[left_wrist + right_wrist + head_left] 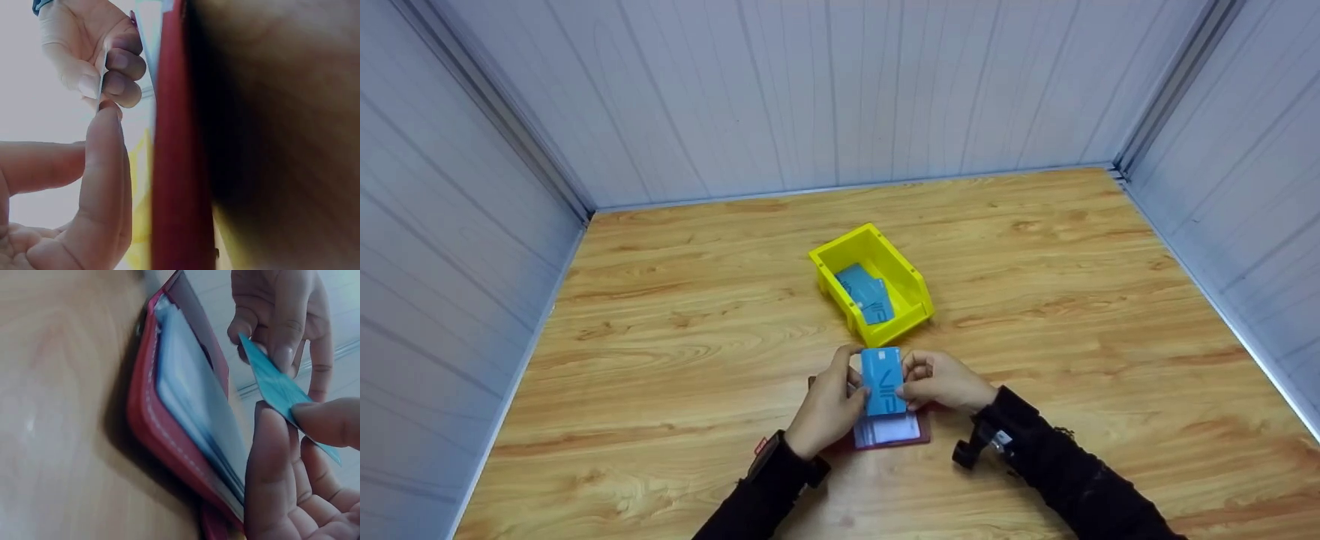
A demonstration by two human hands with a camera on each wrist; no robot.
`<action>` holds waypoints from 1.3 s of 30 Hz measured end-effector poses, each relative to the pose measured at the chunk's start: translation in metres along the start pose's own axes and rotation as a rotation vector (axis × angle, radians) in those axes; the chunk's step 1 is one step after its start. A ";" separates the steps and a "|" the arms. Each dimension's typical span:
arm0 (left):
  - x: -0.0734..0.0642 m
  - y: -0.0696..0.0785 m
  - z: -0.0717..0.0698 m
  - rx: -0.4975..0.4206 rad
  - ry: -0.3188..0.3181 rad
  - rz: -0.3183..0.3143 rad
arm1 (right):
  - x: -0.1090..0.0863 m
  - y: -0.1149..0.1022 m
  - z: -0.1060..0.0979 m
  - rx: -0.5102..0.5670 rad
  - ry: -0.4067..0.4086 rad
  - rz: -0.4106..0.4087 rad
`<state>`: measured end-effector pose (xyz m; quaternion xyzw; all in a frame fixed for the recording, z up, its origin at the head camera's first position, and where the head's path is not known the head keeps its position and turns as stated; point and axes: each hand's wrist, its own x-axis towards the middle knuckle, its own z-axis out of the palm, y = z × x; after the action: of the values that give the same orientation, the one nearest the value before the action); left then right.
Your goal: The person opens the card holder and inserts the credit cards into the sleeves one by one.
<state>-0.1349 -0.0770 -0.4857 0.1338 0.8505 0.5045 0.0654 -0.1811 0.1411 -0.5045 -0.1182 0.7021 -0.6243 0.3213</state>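
A blue card (883, 381) marked VIP is held upright between both hands. My left hand (826, 401) pinches its left edge, thumb on the printed face and fingers behind. On the opposite edge, my right hand (949, 381) pinches it between thumb and fingers, as the right wrist view shows of the card (275, 385). Edge-on, the card (102, 79) looks thin in the left wrist view. Below the hands lies an opened red card holder (147, 402) with white stitching and a stack of clear sleeves (194, 385). The left hand hides part of it.
Just beyond the hands stands a yellow bin (900, 274), its low front turned toward me. Several blue VIP cards (864, 292) lie loosely piled inside. Pale panel walls (825, 97) enclose the wooden table (675, 300) at the back and both sides.
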 end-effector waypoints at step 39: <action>-0.015 -0.018 -0.030 0.009 0.000 -0.089 | -0.011 -0.008 0.000 -0.785 0.075 -0.068</action>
<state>-0.1309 -0.1144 -0.4873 0.0962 0.8578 0.4973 0.0870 -0.1744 0.1456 -0.4933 -0.2323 0.8943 -0.3227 0.2052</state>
